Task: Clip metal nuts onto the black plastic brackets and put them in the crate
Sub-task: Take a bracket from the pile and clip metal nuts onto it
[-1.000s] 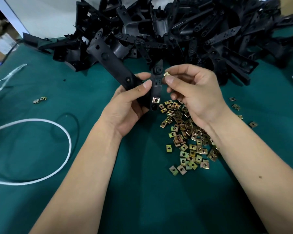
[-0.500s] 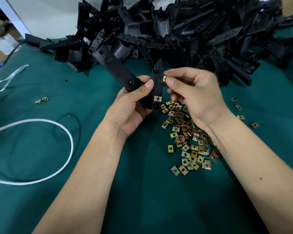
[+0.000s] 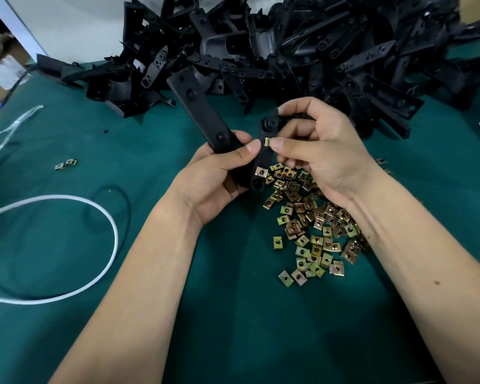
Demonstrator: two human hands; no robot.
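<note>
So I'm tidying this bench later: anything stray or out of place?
Mostly orderly. Two metal nuts lie alone far left on the green cloth, away from the main nut pile. A few more sit scattered right of the right hand. A white cord loop lies loose at left.

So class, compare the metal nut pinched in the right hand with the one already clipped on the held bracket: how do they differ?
The pinched nut sits between the right hand's fingertips at the bracket's edge; the clipped nut sits lower down, untouched. The pinched nut shows edge-on; the clipped nut faces the camera, hole visible. Both are brassy metal.
</note>
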